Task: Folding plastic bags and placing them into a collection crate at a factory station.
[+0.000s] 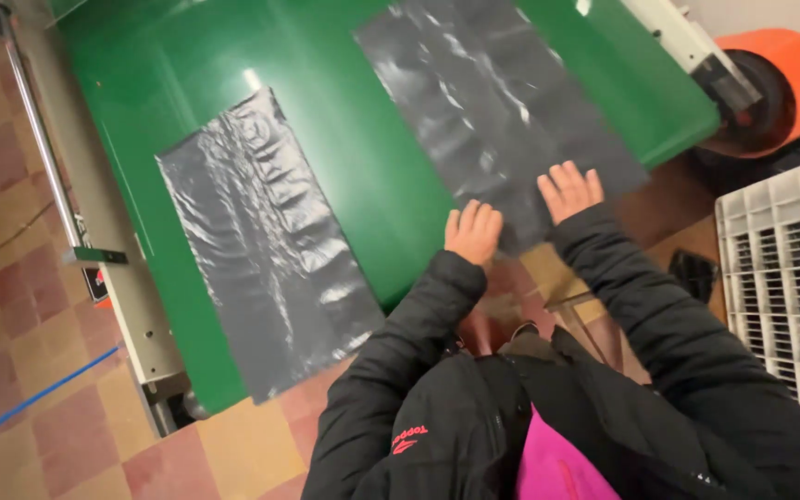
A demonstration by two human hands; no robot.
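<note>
So both your left hand (473, 232) and right hand (568, 189) lie flat, fingers spread, on the near grey plastic sheet (502, 102); nothing gripped yet, another sheet (266, 241) waits at nine o'clock

Under my left hand (473, 232) and right hand (568, 191) lies a thin grey plastic sheet (502, 102), glossy and wrinkled. The second sheet (266, 245) crinkles likewise. The green table (344, 157) is smooth, shiny. My jacket sleeves (668, 315) look matt, quilted cloth.
</note>
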